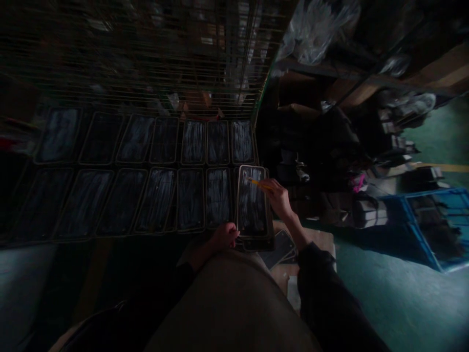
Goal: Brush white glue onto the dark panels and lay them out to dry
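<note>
Directly before me lies a dark rectangular panel (252, 205) with a pale rim and whitish streaks, resting on others like it. My right hand (277, 197) is closed around a thin yellow-handled brush (262, 185), whose tip meets the panel's upper part. At the panel's lower left corner, my left hand (227, 235) has its fingers curled against the rim, seemingly gripping it. Two rows of similar panels (190, 199) stretch off to the left, several smeared with white streaks and others darker.
Behind the panels rises a wire mesh (164, 63). Boxes and clear plastic bags (317, 32) crowd the right side. A blue crate (421, 225) stands on the green floor (370, 288). Flat dark pieces (279, 248) lie on a board (322, 239) near my right forearm.
</note>
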Motion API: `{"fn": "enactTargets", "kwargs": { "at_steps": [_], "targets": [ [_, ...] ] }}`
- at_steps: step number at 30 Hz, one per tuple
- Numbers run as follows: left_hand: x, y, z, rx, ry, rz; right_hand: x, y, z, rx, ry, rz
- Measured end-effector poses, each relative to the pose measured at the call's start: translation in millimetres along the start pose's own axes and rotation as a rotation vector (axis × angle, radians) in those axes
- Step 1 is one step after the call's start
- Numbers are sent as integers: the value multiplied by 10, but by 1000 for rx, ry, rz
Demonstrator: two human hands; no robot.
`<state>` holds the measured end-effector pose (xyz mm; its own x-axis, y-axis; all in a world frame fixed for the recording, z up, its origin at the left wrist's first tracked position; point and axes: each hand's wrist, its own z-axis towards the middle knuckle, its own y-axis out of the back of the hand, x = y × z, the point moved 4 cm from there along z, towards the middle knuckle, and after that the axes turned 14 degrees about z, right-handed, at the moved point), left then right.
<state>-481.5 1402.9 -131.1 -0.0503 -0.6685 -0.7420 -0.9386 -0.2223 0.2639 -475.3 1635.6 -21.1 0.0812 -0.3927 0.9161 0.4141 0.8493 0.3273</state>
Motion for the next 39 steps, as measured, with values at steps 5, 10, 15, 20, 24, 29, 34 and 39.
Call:
{"fn": "enactTargets", "kwargs": {
  "at_steps": [5,10,15,20,24,29,34,39],
  "targets": [
    [14,7,4,-13,9,7,-116,-214,23,94,47,-17],
    [39,-13,20,-64,-53,-40,99,-186,-595,310,-110,41],
    [30,-47,17,-47,-34,-130,248,-19,-1081,341,-297,73],
    [5,-49,12,-38,-19,-106,75,157,-1180,252,-502,230],
    [-20,-25,22,-51,-45,3,-138,330,-965,137,-567,328],
    [-16,0,43,-57,-55,114,-170,449,-480,-66,-259,39],
    [-27,16,28,-77,-41,142,-50,243,-348,-48,-28,-54],
    [-33,-10,10,-68,-10,62,61,79,-752,159,-149,6]
  ]
}}
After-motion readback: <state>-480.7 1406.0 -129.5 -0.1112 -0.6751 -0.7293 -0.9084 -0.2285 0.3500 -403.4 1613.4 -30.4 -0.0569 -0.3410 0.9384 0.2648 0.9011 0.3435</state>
